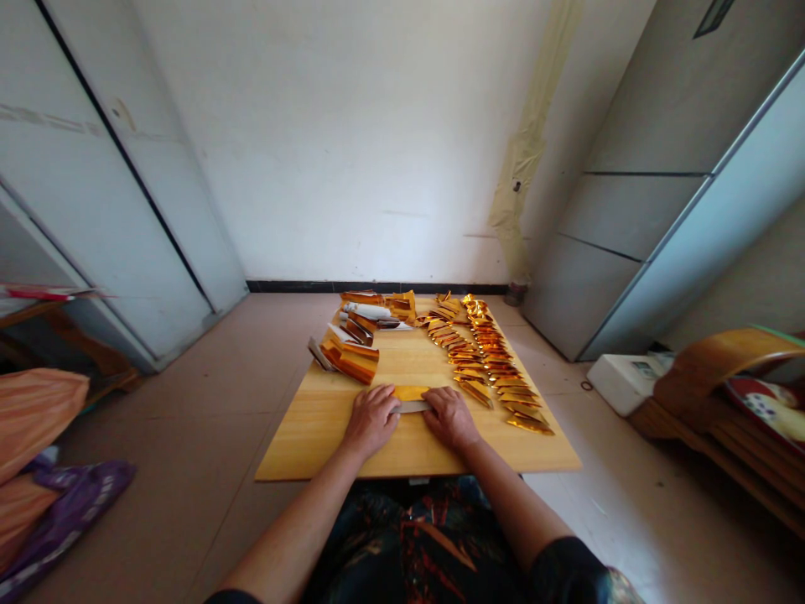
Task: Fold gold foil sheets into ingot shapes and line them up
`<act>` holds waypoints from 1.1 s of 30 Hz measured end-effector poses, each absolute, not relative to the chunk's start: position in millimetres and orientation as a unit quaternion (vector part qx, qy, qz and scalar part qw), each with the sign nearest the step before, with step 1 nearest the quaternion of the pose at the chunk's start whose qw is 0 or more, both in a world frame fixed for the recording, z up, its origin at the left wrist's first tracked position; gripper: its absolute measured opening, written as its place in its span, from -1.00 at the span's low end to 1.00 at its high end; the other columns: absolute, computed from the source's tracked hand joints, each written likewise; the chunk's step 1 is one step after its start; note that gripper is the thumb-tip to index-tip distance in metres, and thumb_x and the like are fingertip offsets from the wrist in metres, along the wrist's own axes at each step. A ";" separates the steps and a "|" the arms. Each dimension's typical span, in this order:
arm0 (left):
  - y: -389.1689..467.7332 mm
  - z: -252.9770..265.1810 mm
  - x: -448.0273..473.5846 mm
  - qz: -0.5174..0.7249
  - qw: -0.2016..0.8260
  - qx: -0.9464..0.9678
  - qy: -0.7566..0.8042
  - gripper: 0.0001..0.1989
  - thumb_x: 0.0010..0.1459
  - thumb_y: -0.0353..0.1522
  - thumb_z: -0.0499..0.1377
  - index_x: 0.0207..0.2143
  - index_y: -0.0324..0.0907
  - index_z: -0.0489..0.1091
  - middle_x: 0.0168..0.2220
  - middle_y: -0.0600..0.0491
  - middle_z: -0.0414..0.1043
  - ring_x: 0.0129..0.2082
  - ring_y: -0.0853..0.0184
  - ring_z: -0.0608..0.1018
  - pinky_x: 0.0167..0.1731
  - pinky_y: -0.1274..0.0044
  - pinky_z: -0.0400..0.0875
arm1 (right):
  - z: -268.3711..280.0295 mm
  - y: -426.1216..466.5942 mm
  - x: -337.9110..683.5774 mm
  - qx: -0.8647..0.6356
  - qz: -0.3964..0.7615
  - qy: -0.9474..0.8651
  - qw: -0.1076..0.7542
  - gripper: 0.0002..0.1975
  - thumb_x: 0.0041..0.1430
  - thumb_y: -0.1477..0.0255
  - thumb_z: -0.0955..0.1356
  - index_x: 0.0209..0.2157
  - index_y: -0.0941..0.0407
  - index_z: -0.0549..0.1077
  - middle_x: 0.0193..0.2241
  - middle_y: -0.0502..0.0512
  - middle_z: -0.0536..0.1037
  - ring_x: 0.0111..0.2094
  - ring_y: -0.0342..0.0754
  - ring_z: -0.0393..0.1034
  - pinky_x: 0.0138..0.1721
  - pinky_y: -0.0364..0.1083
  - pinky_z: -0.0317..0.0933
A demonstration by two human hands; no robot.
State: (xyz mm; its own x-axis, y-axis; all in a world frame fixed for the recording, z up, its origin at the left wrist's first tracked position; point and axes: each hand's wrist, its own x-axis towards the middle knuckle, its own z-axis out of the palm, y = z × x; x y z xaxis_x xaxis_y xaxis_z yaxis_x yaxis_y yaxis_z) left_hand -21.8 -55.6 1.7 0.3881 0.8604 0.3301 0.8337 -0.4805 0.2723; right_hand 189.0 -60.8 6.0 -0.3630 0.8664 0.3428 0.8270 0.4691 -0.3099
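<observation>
A sheet of gold foil paper [410,393] lies near the front middle of the wooden board, with a grey strip along its near edge that looks folded over. My left hand [371,418] grips the sheet's left end with curled fingers. At the right end, my right hand [451,417] presses and pinches it in the same way. Beyond my left hand sits a curved stack of gold sheets [352,356]. To the right, folded gold paper pieces [494,356] overlap in two long rows. My fingers hide both ends of the sheet.
The wooden board [308,453] is just in front of my lap. More gold and white sheets [368,312] lie at its far left. A fridge [604,243] and a wooden seat [704,394] stand right, a white box [622,382] between them. Bags [56,495] lie at left.
</observation>
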 end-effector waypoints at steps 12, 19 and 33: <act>-51.1 5.5 -14.1 0.236 -0.029 0.862 0.449 -0.81 0.11 -0.50 0.05 -0.31 -0.15 0.44 -0.05 -0.01 0.45 0.04 0.21 0.37 0.06 0.27 0.18 | 2.5 -51.1 199.9 -0.429 0.052 -0.858 0.277 -0.84 0.20 0.50 0.30 -0.39 0.07 0.52 -0.34 0.04 0.54 -0.24 -0.09 0.33 -0.13 -0.11 0.12; -57.1 16.1 -3.0 0.169 -0.010 0.875 0.453 -0.67 0.17 -0.52 -0.02 -0.08 -0.11 0.39 -0.20 -0.01 0.49 -0.18 0.26 0.46 -0.11 0.38 0.25 | 1.9 -50.8 200.6 -0.438 0.052 -0.857 0.266 -0.85 0.16 0.53 0.31 -0.33 0.08 0.52 -0.35 0.05 0.54 -0.24 -0.08 0.33 -0.14 -0.11 0.12; -68.3 11.0 3.3 0.166 0.012 0.848 0.503 -0.74 0.16 -0.47 0.01 -0.16 -0.08 0.40 0.01 -0.03 0.40 0.05 0.18 0.38 0.06 0.18 0.13 | 1.8 -41.5 206.7 -0.453 0.111 -0.847 0.253 -0.89 0.14 0.45 0.35 -0.39 0.06 0.55 -0.32 0.04 0.53 -0.26 -0.10 0.34 -0.17 -0.12 0.10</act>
State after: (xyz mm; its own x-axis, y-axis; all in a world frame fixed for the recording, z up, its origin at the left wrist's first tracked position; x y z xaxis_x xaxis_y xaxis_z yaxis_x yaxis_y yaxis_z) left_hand 3.3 -68.3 11.0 0.4398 0.8568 0.2693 0.8486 -0.4946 0.1878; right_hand 206.7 -41.5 1.8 -0.4607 0.8245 0.3287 0.7120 0.5643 -0.4178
